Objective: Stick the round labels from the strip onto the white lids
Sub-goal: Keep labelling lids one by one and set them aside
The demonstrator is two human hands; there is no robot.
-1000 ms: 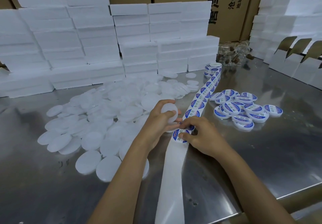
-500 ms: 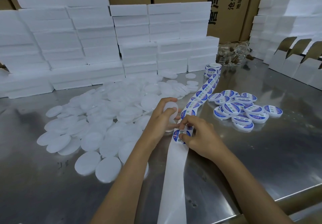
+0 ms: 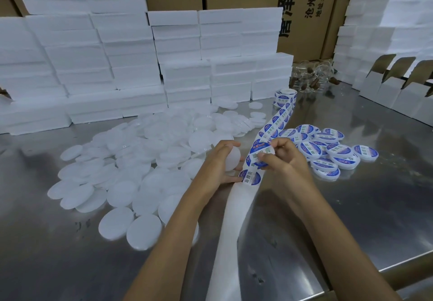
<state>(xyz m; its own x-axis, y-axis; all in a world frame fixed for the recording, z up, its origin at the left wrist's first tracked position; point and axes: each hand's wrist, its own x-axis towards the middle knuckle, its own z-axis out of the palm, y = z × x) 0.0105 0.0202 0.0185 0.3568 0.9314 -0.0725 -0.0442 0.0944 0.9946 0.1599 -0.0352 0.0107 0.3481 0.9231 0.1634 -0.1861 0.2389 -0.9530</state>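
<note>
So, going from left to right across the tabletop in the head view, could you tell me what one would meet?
Pile of plain white lids → left hand holding a lid → label strip → right hand pinching a label → labelled lids → open cartons.

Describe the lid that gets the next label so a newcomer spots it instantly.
Start at the steel table, then find the label strip running down its middle. Just left of the strip, the left hand grips one bare lid, lifted off the table, unlike the loose pile.
</note>
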